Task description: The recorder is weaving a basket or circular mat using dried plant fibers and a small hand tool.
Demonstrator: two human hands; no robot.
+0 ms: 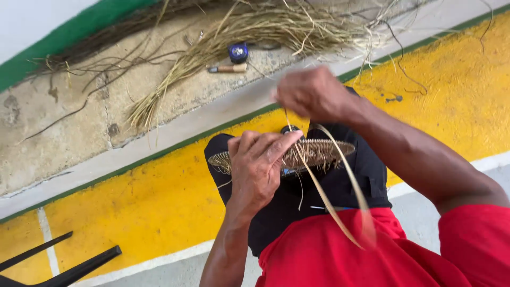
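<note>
Head view: our left hand (258, 165) pinches the woven disc (297, 154); right hand (311, 93), at twelve o'clock, grips the strip (329, 204). We should pull evenly, keeping it taut.

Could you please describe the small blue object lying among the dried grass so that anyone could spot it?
Look at the concrete ledge above the yellow floor. Among the dried grass bundle lies a small round blue tape measure, just above a wooden-handled knife. It is the only blue thing there.

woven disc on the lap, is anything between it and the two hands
Nothing visible does. The left hand already grips the woven disc at its near rim. The right hand, blurred, is raised above it, joined to it only by the pale strip it pulls.
</note>
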